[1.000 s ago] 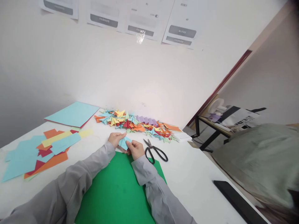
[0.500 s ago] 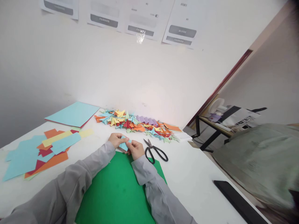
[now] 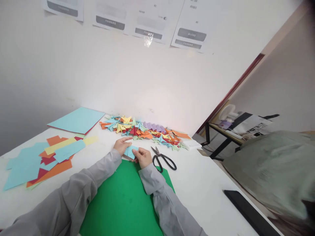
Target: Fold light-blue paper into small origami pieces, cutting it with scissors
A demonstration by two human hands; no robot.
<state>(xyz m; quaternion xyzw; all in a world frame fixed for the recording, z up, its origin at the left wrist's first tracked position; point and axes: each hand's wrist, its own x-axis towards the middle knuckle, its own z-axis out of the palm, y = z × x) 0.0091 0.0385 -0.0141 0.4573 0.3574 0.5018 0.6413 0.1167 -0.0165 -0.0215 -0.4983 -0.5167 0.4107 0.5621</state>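
A small folded piece of light blue paper (image 3: 130, 151) sits between both of my hands, just past the far edge of a green sheet (image 3: 123, 200). My left hand (image 3: 121, 146) pinches its left side, with the index finger stretched out over it. On the paper's right side, my right hand (image 3: 143, 156) grips it between thumb and fingers. Both arms wear grey sleeves. Black scissors (image 3: 162, 159) lie on the white table (image 3: 201, 183) just right of my right hand.
A row of several folded coloured paper shapes (image 3: 145, 130) lies along the wall. Loose blue, orange, red and yellow sheets (image 3: 41, 157) cover the table's left, with a large blue sheet (image 3: 77, 120) behind. A black flat object (image 3: 248, 213) rests at the right edge.
My left index finger has lifted and straightened over the blue paper, which now lies flatter between the hands. The arms have stayed in place.
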